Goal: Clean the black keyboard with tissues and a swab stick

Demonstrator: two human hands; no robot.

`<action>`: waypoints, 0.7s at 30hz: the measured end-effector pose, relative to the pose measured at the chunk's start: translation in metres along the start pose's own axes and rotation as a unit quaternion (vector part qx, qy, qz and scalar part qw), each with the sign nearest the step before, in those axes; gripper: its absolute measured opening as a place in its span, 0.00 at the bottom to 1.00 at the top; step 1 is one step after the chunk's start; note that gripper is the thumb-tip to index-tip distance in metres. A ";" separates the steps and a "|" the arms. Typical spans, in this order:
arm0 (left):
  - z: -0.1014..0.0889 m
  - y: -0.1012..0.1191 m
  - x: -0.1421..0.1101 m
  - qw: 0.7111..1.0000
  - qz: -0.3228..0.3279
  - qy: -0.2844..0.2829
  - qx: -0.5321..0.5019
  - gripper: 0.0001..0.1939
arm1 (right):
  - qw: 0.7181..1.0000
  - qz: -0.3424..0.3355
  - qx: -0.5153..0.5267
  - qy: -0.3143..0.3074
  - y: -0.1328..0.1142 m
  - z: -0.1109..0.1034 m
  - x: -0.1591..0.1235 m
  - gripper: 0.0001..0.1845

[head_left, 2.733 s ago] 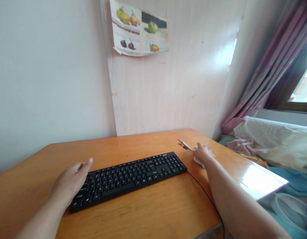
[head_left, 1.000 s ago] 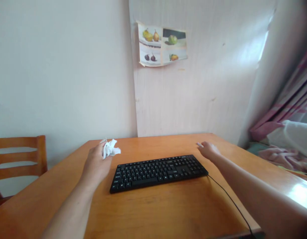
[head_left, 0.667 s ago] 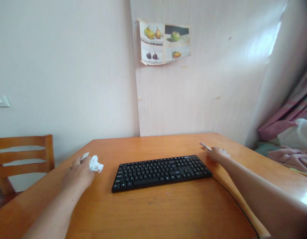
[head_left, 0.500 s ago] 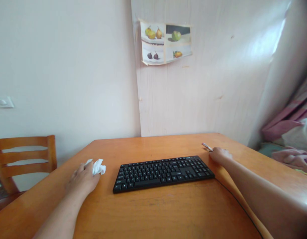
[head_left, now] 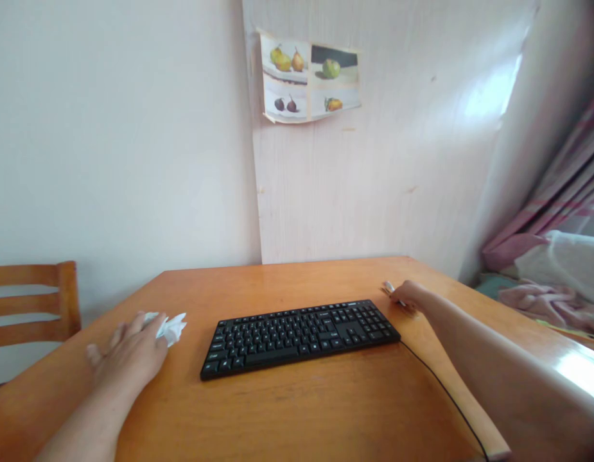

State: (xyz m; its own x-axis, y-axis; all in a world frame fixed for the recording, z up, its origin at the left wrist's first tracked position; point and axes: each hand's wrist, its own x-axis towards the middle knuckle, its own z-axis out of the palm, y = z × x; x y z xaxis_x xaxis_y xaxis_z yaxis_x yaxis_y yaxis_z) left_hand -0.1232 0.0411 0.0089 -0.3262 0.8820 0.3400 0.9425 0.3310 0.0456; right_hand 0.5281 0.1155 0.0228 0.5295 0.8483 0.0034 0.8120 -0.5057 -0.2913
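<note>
A black keyboard [head_left: 299, 332] lies across the middle of the orange wooden table [head_left: 297, 410]. My left hand [head_left: 128, 353] rests flat on the table left of the keyboard, fingers spread, its fingertips touching a crumpled white tissue [head_left: 170, 326]. My right hand [head_left: 411, 296] lies just past the keyboard's right end, fingers curled over a thin pen [head_left: 389, 287] whose tip sticks out to the left.
The keyboard's black cable [head_left: 441, 385] runs toward the table's near right edge. A wooden chair [head_left: 34, 301] stands at the left. A fruit picture [head_left: 309, 77] hangs on the wall. Bedding [head_left: 551, 276] and a curtain lie to the right.
My left hand, which held the tissue raised a second ago, has come down to the table and flattened out, the tissue lying at its fingertips. My right hand stays on the pen.
</note>
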 end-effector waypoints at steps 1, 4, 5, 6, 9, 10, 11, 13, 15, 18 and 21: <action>0.001 -0.002 0.000 1.000 -0.012 0.007 0.003 0.26 | 1.000 0.009 0.003 -0.009 -0.001 0.000 -0.002 0.09; 0.000 -0.004 -0.002 1.000 -0.010 0.017 -0.015 0.26 | 0.999 0.022 0.018 -0.036 -0.005 0.001 -0.010 0.06; -0.002 -0.003 -0.004 0.999 -0.003 0.020 -0.025 0.26 | 0.999 0.022 0.026 -0.042 -0.006 0.001 -0.013 0.05; -0.004 -0.002 -0.006 0.999 0.003 0.023 -0.035 0.27 | 0.998 0.022 0.035 -0.049 -0.007 0.002 -0.015 0.04; -0.012 0.004 -0.011 0.998 0.015 0.038 -0.048 0.31 | 0.996 0.024 0.065 -0.059 -0.009 0.003 -0.020 0.03; -0.014 0.006 -0.013 0.998 0.020 0.048 -0.048 0.32 | 0.995 0.026 0.075 -0.059 -0.010 0.003 -0.022 0.03; -0.015 0.008 -0.014 0.997 0.025 0.059 -0.047 0.32 | 0.994 0.028 0.085 -0.057 -0.010 0.003 -0.024 0.03; -0.017 0.011 -0.016 0.995 0.036 0.085 -0.046 0.32 | 0.992 0.031 0.107 -0.053 -0.010 0.002 -0.029 0.04; -0.019 0.012 -0.016 0.992 0.040 0.105 -0.052 0.31 | 0.989 0.033 0.133 -0.048 -0.011 -0.002 -0.036 0.03; -0.023 0.013 -0.014 0.986 0.050 0.138 -0.075 0.29 | 0.982 0.023 0.181 -0.040 -0.019 -0.013 -0.049 0.06; -0.033 0.018 -0.012 0.974 0.087 0.168 -0.127 0.29 | 0.969 -0.014 0.243 -0.044 -0.043 -0.026 -0.066 0.13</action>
State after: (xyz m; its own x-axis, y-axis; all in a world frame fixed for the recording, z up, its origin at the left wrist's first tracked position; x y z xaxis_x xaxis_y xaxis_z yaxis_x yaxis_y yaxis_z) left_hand -0.0997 0.0257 0.0367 -0.1572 0.7436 0.6499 0.9830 0.0548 0.1751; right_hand 0.4643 0.0769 0.0602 0.4685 0.8816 -0.0571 0.6033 -0.3665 -0.7084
